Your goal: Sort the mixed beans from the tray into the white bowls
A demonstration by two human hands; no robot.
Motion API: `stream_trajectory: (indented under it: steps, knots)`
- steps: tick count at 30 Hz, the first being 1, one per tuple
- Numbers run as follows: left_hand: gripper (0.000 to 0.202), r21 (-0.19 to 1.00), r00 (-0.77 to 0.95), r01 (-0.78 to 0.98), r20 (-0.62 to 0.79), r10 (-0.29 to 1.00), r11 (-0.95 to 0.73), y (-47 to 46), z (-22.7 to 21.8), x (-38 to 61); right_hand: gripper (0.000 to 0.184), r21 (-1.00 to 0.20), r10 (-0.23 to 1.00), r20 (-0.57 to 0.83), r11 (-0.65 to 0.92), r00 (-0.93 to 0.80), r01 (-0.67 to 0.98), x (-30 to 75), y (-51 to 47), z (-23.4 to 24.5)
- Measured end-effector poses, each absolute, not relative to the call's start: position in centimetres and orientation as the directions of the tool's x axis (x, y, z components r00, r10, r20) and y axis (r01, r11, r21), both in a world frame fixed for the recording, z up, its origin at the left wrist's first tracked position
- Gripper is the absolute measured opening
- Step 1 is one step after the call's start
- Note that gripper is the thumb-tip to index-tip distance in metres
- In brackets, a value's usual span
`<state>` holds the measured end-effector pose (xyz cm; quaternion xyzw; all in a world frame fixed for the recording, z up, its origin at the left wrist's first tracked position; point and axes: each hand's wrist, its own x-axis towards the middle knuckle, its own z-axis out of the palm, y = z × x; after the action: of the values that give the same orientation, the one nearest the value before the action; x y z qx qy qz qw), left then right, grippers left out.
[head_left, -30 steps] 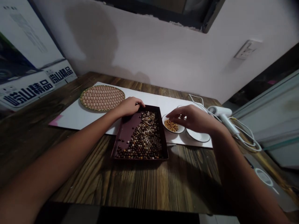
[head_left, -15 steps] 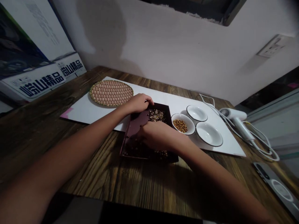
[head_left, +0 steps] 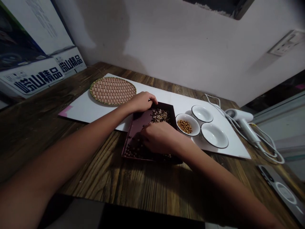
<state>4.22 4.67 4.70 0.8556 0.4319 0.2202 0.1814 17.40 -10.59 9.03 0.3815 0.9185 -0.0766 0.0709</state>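
My left hand [head_left: 143,102] curls over the far rim of a dark maroon rectangular tray [head_left: 137,127], holding it. My right hand [head_left: 157,137] sits low inside the tray, its fingertips at mixed brown and cream beads [head_left: 159,115]; whether it holds any is hidden. More beads show along the tray's near end, and the hand covers the rest. Right of the tray, a white bowl [head_left: 194,130] holds yellow beans [head_left: 184,126], just beyond my right hand.
Two more white bowls [head_left: 202,114] [head_left: 214,136] stand on a white board [head_left: 90,113] on the wooden table [head_left: 95,168]. A round woven mat [head_left: 112,91] lies at far left. A white hair dryer [head_left: 240,119] and its cord lie right of the bowls.
My right hand has moved from above the bean bowl into the tray. The beads have shifted, leaving more bare tray. The view has swung, bringing the bowls fully into sight.
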Motion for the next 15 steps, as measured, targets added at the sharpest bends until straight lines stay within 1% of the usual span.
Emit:
stream_trajectory:
  steps: [3, 7, 11, 15]
  knots:
    - [0.035, 0.503, 0.525, 0.660, 0.222, 0.822, -0.558, 4.7, 4.7, 4.2, 0.025, -0.092, 0.681, -0.162, 0.710, -0.714, 0.698, 17.3, -10.7, 9.4]
    - [0.035, 0.507, 0.521, 0.663, 0.216, 0.826, -0.551, 4.7, 4.7, 4.2, 0.024, -0.142, 0.667, -0.121, 0.721, -0.735, 0.678, 17.9, -10.3, 9.8]
    - [0.036, 0.512, 0.531, 0.652, 0.220, 0.819, -0.560, 4.8, 4.6, 4.2, 0.026, -0.190, 0.659, -0.068, 0.728, -0.749, 0.658, 18.4, -9.4, 9.2]
    - [0.036, 0.510, 0.531, 0.648, 0.228, 0.816, -0.565, 4.8, 4.5, 4.2, 0.028, -0.252, 0.619, -0.034, 0.754, -0.784, 0.606, 18.0, -9.1, 8.2]
